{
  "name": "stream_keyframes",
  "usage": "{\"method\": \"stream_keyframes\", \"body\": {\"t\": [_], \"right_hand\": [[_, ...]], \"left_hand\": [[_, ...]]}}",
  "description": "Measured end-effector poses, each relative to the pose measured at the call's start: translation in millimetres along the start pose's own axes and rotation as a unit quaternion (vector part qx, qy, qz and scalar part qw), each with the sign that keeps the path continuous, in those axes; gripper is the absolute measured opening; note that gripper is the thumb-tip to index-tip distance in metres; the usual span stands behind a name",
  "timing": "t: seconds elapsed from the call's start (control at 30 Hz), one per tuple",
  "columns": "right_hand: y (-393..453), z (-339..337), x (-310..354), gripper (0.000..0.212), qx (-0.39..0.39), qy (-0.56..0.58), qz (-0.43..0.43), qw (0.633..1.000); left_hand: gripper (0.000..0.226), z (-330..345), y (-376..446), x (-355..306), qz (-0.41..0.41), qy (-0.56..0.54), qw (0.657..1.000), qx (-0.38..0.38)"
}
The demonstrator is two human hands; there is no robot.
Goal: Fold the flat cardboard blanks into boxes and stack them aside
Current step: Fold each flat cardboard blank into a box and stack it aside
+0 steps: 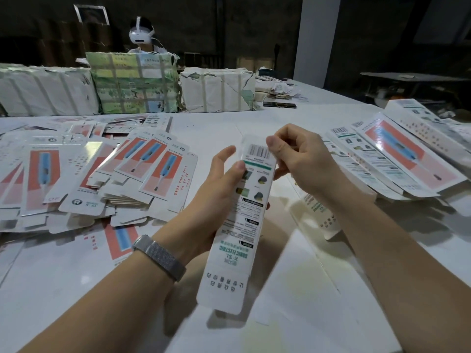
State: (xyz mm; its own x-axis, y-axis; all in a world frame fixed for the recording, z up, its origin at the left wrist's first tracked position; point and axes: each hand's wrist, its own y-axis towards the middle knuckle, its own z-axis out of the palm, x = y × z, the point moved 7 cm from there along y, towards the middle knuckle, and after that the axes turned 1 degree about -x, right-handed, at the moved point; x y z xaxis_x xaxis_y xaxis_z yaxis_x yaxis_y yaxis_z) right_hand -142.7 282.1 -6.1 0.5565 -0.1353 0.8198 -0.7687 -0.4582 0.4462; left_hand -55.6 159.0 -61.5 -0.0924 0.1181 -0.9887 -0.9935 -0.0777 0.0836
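I hold one long, narrow white carton (239,230) above the table, its printed back toward me and a barcode at the far end. My left hand (216,189) grips its middle from the left, thumb on the printed face. My right hand (298,154) pinches the far barcode end with thumb and curled fingers. A wide heap of flat blanks (102,174) with red-and-blue pictures covers the table on the left. Folded boxes (397,159) lie stacked on the right.
Three paper-wrapped bundles (135,82) stand in a row at the back of the white table (318,289). A person wearing a headset (141,34) sits behind them. A dark phone (280,105) and paper scraps lie at the back right. A loose blank (321,215) lies under my right forearm.
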Motion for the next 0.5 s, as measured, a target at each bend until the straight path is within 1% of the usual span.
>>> {"method": "stream_keyframes", "body": {"t": [0.07,0.1,0.17,0.23,0.37,0.5], "right_hand": [[-3.0,3.6,2.1,0.006,-0.023,0.06,-0.01,0.998],[-4.3,7.4,2.1,0.013,-0.024,0.09,-0.007,0.996],[-7.3,18.7,-0.9,0.03,-0.001,0.138,0.007,0.99],[-10.3,29.6,-0.2,0.031,0.025,0.166,0.013,0.986],[-11.2,33.4,0.4,0.025,0.025,0.197,0.016,0.98],[-12.5,34.7,2.7,0.026,0.036,0.206,0.014,0.978]], "left_hand": [[0.043,-3.5,0.7,-7.0,0.041,-0.024,0.999,-0.019],[0.042,-4.9,1.4,-11.1,0.062,-0.03,0.997,-0.025],[0.038,-6.4,0.0,-16.5,0.092,-0.041,0.994,-0.035],[0.039,-7.3,-1.5,-18.4,0.1,-0.056,0.992,-0.045],[0.038,-8.6,-3.7,-17.2,0.098,-0.066,0.992,-0.049],[0.031,-9.0,-3.4,-16.4,0.099,-0.067,0.992,-0.049]]}}
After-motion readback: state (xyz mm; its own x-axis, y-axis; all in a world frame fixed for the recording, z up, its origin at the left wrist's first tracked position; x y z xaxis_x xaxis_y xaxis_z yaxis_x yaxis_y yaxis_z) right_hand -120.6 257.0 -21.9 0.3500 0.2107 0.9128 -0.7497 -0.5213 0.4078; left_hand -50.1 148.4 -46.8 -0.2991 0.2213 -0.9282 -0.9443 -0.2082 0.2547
